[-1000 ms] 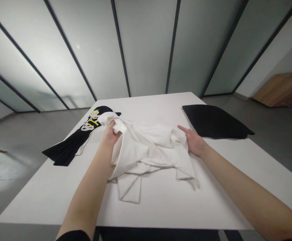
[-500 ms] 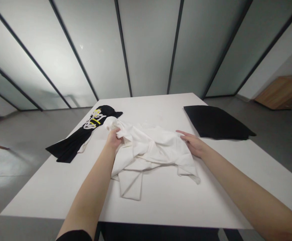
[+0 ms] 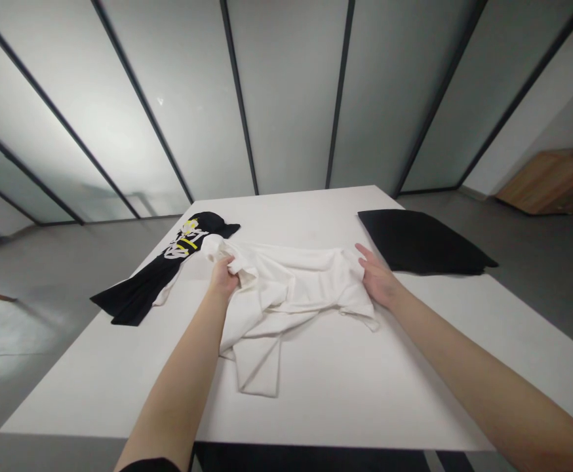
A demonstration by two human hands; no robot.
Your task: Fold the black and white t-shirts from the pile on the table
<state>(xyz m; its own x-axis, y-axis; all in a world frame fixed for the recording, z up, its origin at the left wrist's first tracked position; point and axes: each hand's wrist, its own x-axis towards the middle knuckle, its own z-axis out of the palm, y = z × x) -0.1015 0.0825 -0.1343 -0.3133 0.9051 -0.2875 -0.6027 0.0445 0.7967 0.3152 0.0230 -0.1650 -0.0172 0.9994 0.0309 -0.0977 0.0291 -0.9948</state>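
A rumpled white garment (image 3: 296, 275), with long sleeve-like parts, lies across the middle of the table; its exact kind is hard to tell. My left hand (image 3: 225, 275) is closed round a bunched fold at its left side. At its right edge is my right hand (image 3: 379, 278), fingers stretched out and slightly apart against the cloth. A folded sleeve-like end (image 3: 259, 367) trails toward me on the tabletop. Just beyond my left hand, a black garment with a white and yellow print (image 3: 183, 246) lies beside the white one.
A flat black cloth (image 3: 421, 242) lies along the right side of the white table (image 3: 335, 393), partly over its edge. Behind the table stands a wall of frosted panels (image 3: 291, 98). A wooden cabinet (image 3: 552, 180) is on the floor at the far right.
The white garment's right part has been drawn up and straightened, its lower right corner now farther from me. My right hand's fingers have spread and shifted slightly right; my left hand keeps its hold.
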